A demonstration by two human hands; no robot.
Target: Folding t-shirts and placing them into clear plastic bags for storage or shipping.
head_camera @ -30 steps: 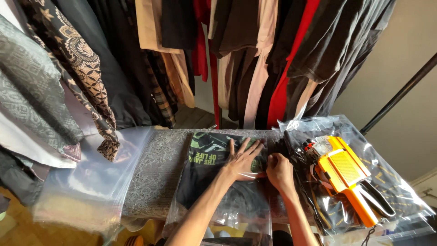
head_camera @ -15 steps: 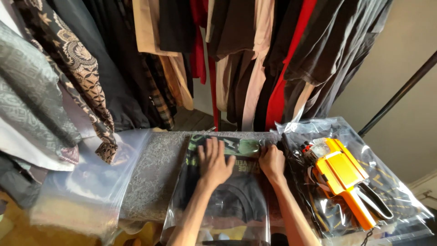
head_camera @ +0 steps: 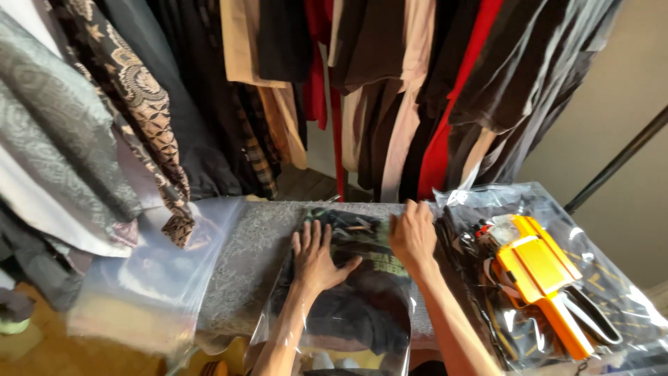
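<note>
Head view: bagged shirt (head_camera: 362,292) flat under both hands' fingers (head_camera: 311,237).

Hanging clothes rack (head_camera: 362,104), beige wall (head_camera: 626,104)

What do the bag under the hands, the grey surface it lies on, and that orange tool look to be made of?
The bag: thin clear plastic film, glossy, with glare and creases. The grey surface: seemingly woven or felt-like fabric, matte and speckled. The orange tool: probably hard moulded plastic, smooth, evenly coloured, with crisp edges.

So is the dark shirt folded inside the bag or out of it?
Inside, folded: the dark shirt lies flat under the glossy clear bag, with the left hand and right hand pressing on the plastic.
</note>
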